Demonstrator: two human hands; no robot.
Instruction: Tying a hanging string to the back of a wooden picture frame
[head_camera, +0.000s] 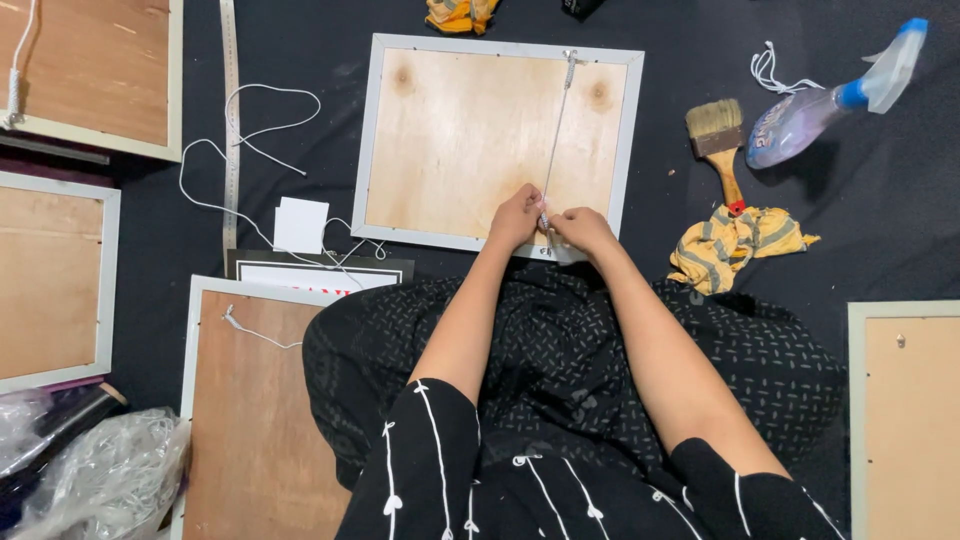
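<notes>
At frame centre, the left hand and right hand pinched a white cord closed-fingered at the lower edge of a face-down picture frame. A spray bottle, contents indiscernible, lay upper right.

A dark black cloth-like floor covering fills the scene, lit evenly from above with soft shadows beside the objects lying on it. Several pale-framed plywood-backed boards lie flat along the left and right edges, and crumpled clear plastic sheeting sits in the lower left corner. No walls, windows or furniture are in view.
</notes>
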